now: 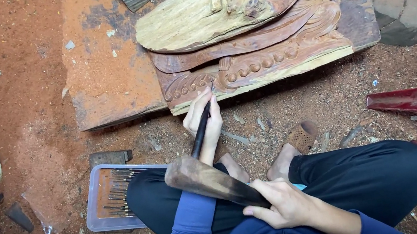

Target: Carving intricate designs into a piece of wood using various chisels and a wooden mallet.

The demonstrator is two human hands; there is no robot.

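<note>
Chisel (201,132) sits pinched in your left hand (203,120), its tip set against the lower edge of the wood carving (263,40) lying on the floor (40,122), so the blade meets the scrollwork. Your right hand (285,205) wraps the mallet (202,180), raised behind the chisel's butt. A tray of spare chisels (112,198) lies beside your left knee, within reach.

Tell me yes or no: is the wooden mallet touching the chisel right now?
No: the right hand holds the mallet raised, apart from the chisel.
</note>
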